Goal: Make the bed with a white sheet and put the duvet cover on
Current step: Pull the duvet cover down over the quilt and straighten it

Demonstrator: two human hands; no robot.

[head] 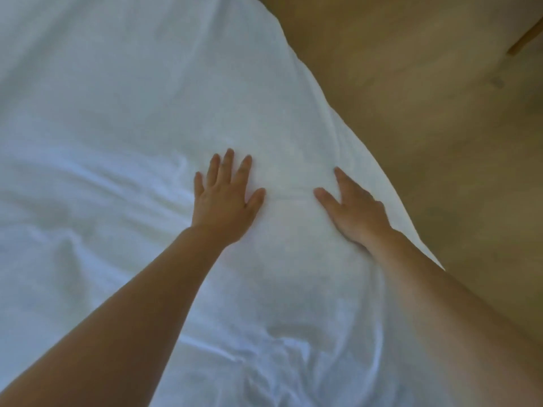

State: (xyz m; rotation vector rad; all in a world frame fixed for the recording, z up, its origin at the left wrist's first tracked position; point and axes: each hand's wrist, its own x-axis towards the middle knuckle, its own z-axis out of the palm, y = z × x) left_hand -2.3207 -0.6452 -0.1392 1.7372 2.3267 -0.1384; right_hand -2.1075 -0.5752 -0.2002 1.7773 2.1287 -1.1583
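White bedding (132,113) covers the bed and fills the left and middle of the head view; I cannot tell whether it is the sheet or the duvet cover. It is smooth at the top and wrinkled at the lower left and bottom. My left hand (226,201) lies flat on the fabric with fingers spread. My right hand (352,210) rests flat on it too, a hand's width to the right, close to the bed's right edge. Neither hand grips the cloth.
Beige floor (440,142) runs along the right side of the bed. A wooden furniture leg (526,39) shows at the upper right corner. The bedding's edge slants from top centre down to the right.
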